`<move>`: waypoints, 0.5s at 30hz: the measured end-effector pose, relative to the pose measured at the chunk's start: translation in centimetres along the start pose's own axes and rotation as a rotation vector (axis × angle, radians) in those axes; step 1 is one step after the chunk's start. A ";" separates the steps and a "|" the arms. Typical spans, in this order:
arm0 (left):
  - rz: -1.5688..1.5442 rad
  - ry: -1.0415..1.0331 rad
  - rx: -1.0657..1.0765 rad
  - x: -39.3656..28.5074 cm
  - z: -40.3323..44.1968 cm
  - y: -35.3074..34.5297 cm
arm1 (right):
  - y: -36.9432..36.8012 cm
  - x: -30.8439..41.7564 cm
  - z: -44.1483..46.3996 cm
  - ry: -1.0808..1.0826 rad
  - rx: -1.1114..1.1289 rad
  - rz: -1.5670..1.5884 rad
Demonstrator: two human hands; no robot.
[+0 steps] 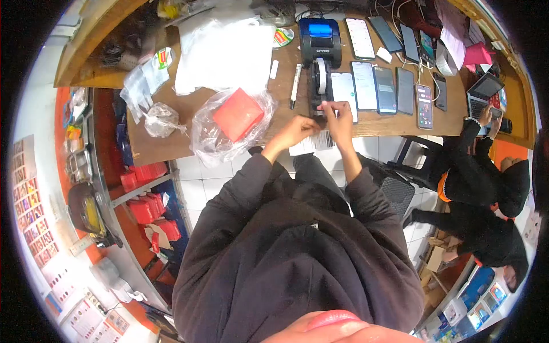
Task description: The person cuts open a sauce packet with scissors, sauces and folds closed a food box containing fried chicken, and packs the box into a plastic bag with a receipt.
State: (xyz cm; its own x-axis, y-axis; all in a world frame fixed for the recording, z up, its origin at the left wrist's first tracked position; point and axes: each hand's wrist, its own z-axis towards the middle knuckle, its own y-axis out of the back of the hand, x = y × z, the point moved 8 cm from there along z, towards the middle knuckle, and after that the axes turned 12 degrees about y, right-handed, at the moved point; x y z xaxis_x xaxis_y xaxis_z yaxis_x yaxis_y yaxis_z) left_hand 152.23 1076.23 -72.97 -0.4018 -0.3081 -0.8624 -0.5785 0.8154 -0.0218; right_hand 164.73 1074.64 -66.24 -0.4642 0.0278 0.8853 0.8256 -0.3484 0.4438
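My left hand (294,135) is closed in a pinch at the upper edge of a white paper label (313,144) with dark barcode-like print, just off the table's front edge. Beside it my right hand (341,124) is also pinched, at the near end of a black tape dispenser (321,86) with a white roll. What the right fingertips hold is too small to make out. Left of the hands lies a red packet (238,114) on a clear plastic bag (207,137). A white marker (295,86) rests between bag and dispenser.
A black label printer (320,46) stands behind the dispenser. Several phones, including one with a lit screen (364,86), lie to the right among white cables. White plastic sheets (226,54) cover the back left. Two people in dark clothes, one near a laptop (486,86), are at right.
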 end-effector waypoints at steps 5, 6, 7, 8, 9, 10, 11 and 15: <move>0.032 -0.031 0.034 -1.7 0.3 0.5 | 1.4 4.4 -9.2 -0.181 0.077 0.260; 0.041 -0.023 0.032 -1.8 0.2 0.4 | 0.7 3.3 -11.3 -0.248 0.083 0.340; 0.054 -0.014 0.033 -1.9 0.1 0.3 | 0.0 1.9 -12.6 -0.335 0.118 0.376; 0.070 -0.004 0.034 -2.0 0.0 0.2 | -0.7 0.5 -13.7 -0.423 0.151 0.414; 0.062 -0.019 0.037 -2.6 -0.3 0.1 | -1.1 -0.7 -13.9 -0.442 0.152 0.437; 0.054 -0.033 0.039 -3.1 -0.7 -0.1 | -1.6 -2.0 -14.0 -0.463 0.156 0.462; 0.045 -0.044 0.037 -3.4 -1.1 -0.2 | -2.1 -3.0 -14.1 -0.483 0.163 0.489; 0.102 -0.099 -0.038 -2.8 -1.4 -0.7 | -2.3 -5.7 -14.0 -0.477 0.132 0.419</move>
State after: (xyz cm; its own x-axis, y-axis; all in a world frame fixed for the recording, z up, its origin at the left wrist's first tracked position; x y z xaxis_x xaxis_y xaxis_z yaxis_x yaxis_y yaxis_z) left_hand 152.73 1075.81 -69.82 -0.3892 -0.1729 -0.9048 -0.5652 0.8204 0.0863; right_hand 161.00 1062.20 -74.24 0.0746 0.3382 0.9381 0.9526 -0.3025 0.0333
